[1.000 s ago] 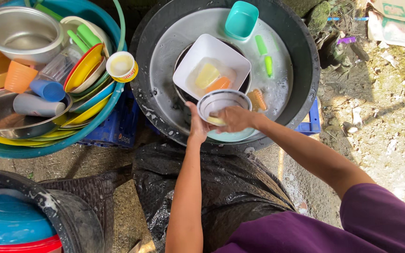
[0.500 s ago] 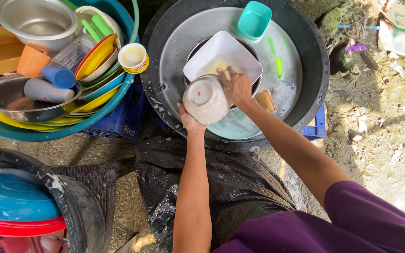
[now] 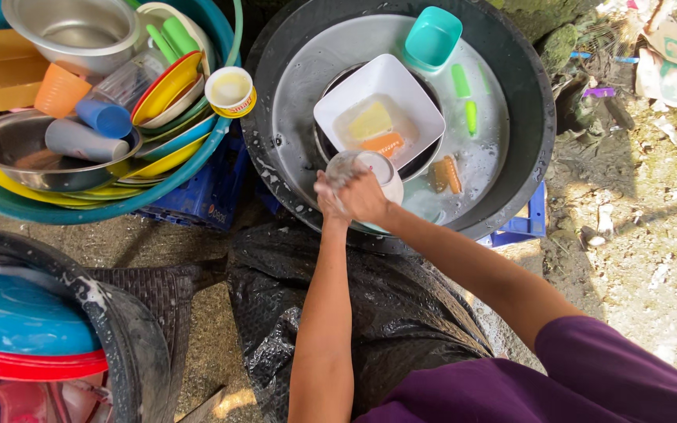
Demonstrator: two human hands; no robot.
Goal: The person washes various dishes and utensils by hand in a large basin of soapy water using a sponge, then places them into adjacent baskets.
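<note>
- My left hand (image 3: 327, 205) grips the small bowl (image 3: 370, 171) over the black basin (image 3: 526, 94) — now lower, near its edge.
- My right hand (image 3: 364, 196) has left the white square dish (image 3: 381, 106) — it presses on the bowl.

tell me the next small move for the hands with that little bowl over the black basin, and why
Probably turn the small bowl a little in the left hand so the right hand can rub the next part of it. Both hands have their grip on the bowl, which looks wet and soapy, above the sudsy black basin. The white square dish with sponges lies just beyond.
</note>
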